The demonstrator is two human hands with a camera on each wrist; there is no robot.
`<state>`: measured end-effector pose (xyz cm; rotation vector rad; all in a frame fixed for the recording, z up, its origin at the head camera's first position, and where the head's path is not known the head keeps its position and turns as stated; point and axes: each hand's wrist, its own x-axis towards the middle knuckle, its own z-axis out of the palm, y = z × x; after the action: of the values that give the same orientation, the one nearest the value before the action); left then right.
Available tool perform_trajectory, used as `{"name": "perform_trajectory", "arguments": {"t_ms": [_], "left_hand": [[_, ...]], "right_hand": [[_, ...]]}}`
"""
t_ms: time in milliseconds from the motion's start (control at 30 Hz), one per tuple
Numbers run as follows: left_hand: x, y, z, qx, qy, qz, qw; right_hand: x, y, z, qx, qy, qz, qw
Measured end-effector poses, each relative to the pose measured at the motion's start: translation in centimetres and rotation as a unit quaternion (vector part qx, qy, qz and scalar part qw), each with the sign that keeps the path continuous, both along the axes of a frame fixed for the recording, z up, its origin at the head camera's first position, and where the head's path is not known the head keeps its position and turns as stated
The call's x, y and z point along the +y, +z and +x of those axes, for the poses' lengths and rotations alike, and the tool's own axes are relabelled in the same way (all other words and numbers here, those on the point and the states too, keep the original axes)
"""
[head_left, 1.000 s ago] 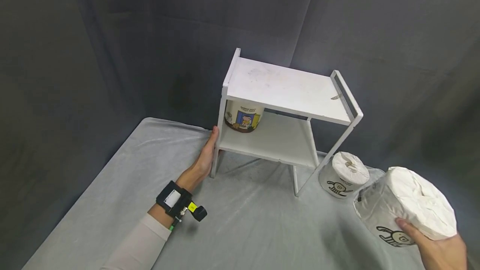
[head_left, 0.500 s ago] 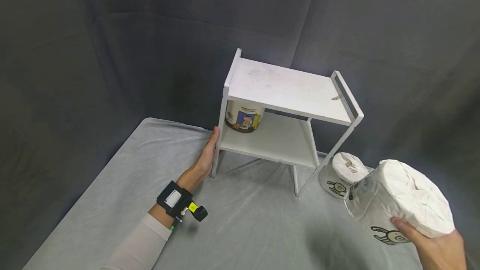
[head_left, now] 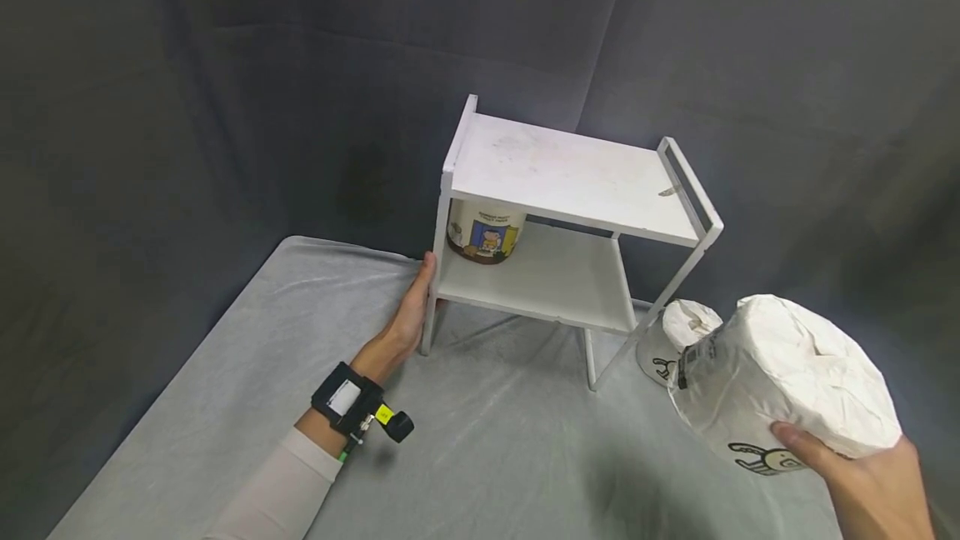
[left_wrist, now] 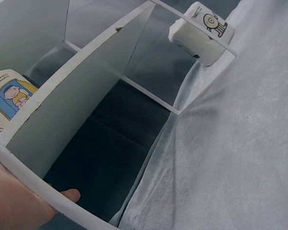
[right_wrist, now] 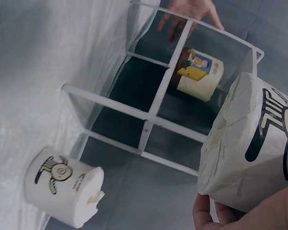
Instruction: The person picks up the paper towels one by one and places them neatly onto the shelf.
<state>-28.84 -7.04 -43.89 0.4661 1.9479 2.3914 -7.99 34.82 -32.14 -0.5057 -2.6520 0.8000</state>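
Note:
My right hand (head_left: pixel 873 482) grips a large paper-wrapped toilet paper roll (head_left: pixel 787 382) with a cartoon animal print, raised off the cloth at the right, its thumb on the near side. My left hand (head_left: pixel 408 315) holds the left leg of a white two-tier shelf (head_left: pixel 570 177). A fingertip (left_wrist: pixel 73 194) shows past the frame in the left wrist view. On the lower tier's left end stands another toilet paper roll (head_left: pixel 487 233) with a colourful picture. A third wrapped roll (right_wrist: pixel 62 184) stands on the cloth beside the shelf's right leg, partly hidden in the head view by the held roll.
Grey cloth (head_left: pixel 487 440) covers the table under the shelf. A dark curtain (head_left: pixel 360 90) hangs close behind. The upper tier's right end has a raised open rail (head_left: pixel 693 186). On my left wrist sits a black camera strap (head_left: pixel 348 398).
My right hand has carried the roll left and slightly up, towards the shelf, and it now covers more of the standing roll. My left hand stays on the shelf leg.

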Motion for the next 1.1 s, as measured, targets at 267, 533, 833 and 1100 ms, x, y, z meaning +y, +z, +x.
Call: {"name": "perform_trajectory", "arguments": {"t_ms": [267,533,833,1100], "left_hand": [[-0.1,0.0,0.0,-0.005,-0.010,-0.005,0.9999],[-0.1,-0.1,0.0,-0.010,-0.009,-0.003,0.9999],[-0.2,-0.2,0.1,-0.019,-0.011,0.010,0.9997],[-0.2,-0.2,0.0,-0.015,-0.003,0.003,0.9999]], "right_hand": [[-0.8,0.7,0.1,0.058,0.050,-0.002,0.997],[-1.7,2.5,-0.4,0.098,0.078,0.013,0.992],[-2.9,4.4,-1.6,0.137,0.127,0.024,0.982],[-4.0,6.0,-3.0,0.156,0.159,0.031,0.974]]}}
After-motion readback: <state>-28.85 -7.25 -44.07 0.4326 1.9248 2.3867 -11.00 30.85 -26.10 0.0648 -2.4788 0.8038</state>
